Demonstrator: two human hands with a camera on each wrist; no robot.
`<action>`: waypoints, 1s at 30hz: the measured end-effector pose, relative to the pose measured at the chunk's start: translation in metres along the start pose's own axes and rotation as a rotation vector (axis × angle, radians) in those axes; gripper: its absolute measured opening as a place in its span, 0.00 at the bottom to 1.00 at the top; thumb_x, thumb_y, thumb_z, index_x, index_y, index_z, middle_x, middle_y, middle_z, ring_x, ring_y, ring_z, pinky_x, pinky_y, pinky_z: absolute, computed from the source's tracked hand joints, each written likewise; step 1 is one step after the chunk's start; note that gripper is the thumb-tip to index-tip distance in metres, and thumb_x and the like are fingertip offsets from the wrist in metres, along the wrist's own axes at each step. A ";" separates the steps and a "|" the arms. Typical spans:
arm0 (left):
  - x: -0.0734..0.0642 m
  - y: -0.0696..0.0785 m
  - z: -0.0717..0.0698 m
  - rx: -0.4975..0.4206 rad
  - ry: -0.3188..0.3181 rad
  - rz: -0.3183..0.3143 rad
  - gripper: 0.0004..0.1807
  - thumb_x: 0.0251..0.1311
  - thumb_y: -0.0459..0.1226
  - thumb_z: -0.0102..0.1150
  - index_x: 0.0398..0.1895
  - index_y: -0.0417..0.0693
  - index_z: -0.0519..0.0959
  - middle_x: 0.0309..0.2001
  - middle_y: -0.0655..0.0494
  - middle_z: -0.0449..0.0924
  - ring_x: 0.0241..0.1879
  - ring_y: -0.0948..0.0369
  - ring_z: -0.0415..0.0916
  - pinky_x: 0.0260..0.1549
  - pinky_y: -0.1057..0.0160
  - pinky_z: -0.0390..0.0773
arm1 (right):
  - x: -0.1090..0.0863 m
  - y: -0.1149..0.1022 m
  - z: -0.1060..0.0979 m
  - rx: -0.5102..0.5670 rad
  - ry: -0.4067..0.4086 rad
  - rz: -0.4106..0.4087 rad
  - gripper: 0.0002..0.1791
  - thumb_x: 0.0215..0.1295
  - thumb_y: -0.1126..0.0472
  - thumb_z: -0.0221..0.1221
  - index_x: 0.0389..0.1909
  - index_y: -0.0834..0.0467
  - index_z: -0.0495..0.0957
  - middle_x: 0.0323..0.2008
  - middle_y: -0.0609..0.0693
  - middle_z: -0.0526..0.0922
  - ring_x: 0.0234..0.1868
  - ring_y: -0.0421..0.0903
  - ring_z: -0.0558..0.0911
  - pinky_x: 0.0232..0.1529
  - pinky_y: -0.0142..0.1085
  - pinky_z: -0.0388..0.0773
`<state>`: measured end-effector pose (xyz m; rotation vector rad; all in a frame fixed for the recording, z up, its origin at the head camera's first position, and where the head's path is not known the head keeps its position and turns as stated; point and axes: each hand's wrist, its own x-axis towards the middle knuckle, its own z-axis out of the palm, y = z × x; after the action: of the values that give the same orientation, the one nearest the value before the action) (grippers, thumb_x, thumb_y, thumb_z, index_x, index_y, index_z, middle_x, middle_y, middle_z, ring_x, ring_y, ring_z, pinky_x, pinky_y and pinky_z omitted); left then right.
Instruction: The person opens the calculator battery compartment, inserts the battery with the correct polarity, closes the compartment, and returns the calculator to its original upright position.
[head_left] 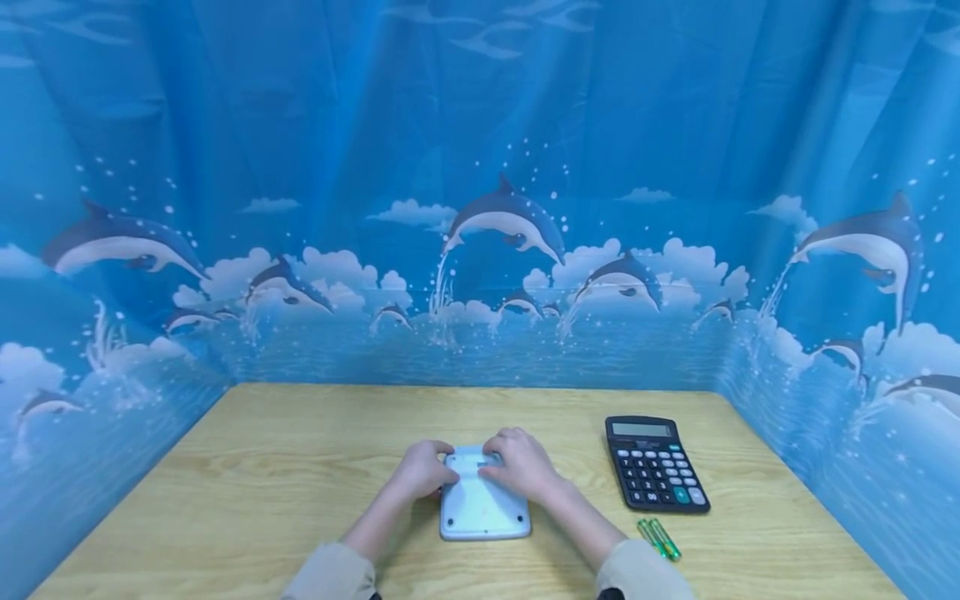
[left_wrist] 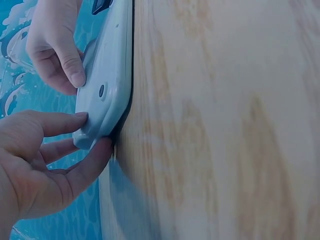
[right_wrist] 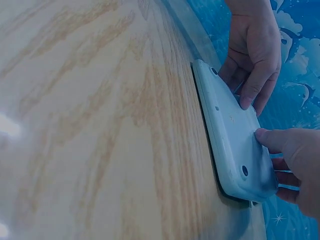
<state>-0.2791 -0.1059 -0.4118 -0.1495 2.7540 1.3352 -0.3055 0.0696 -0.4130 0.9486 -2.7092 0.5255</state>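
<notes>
A pale blue-white calculator (head_left: 483, 508) lies back side up on the wooden table, small dark feet showing near its corners. My left hand (head_left: 422, 472) grips its far left part, thumb on the back and fingers at the edge. From the right, my right hand (head_left: 522, 463) holds the far right part, its thumb on the back close to a small dark slot. In the left wrist view the left hand's fingers (left_wrist: 95, 162) reach round the calculator's edge. The right wrist view has the right thumb (right_wrist: 270, 137) against the back, the other fingers partly hidden behind the edge.
A black calculator (head_left: 654, 467) lies face up to the right of my hands. Nearer to me, two green batteries (head_left: 659, 539) lie side by side by my right forearm. A blue dolphin-print curtain (head_left: 480, 350) surrounds the wooden table (head_left: 300, 467) at the back and sides.
</notes>
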 end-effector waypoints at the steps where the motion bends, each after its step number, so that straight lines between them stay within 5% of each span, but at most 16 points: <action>1: 0.000 0.000 0.000 -0.002 0.001 -0.004 0.25 0.47 0.28 0.63 0.53 0.34 0.74 0.43 0.41 0.76 0.25 0.59 0.74 0.22 0.64 0.78 | 0.001 0.000 0.000 -0.001 -0.001 -0.007 0.16 0.53 0.52 0.65 0.38 0.58 0.82 0.36 0.50 0.81 0.41 0.47 0.77 0.45 0.41 0.75; 16: 0.000 0.002 0.000 0.001 0.000 -0.030 0.26 0.46 0.28 0.64 0.53 0.35 0.74 0.42 0.43 0.76 0.24 0.58 0.73 0.22 0.65 0.78 | 0.009 0.008 -0.005 -0.015 -0.065 -0.079 0.12 0.53 0.53 0.65 0.35 0.54 0.82 0.32 0.45 0.80 0.36 0.43 0.78 0.39 0.35 0.76; 30: -0.001 0.005 0.000 -0.007 0.000 -0.061 0.25 0.47 0.27 0.63 0.53 0.35 0.74 0.43 0.42 0.75 0.26 0.58 0.74 0.21 0.65 0.78 | 0.009 0.011 -0.003 -0.097 -0.034 -0.209 0.12 0.56 0.53 0.63 0.37 0.56 0.83 0.32 0.45 0.80 0.35 0.41 0.78 0.37 0.31 0.76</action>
<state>-0.2789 -0.1028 -0.4082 -0.2317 2.7221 1.3302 -0.3195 0.0742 -0.4100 1.2052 -2.5967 0.3366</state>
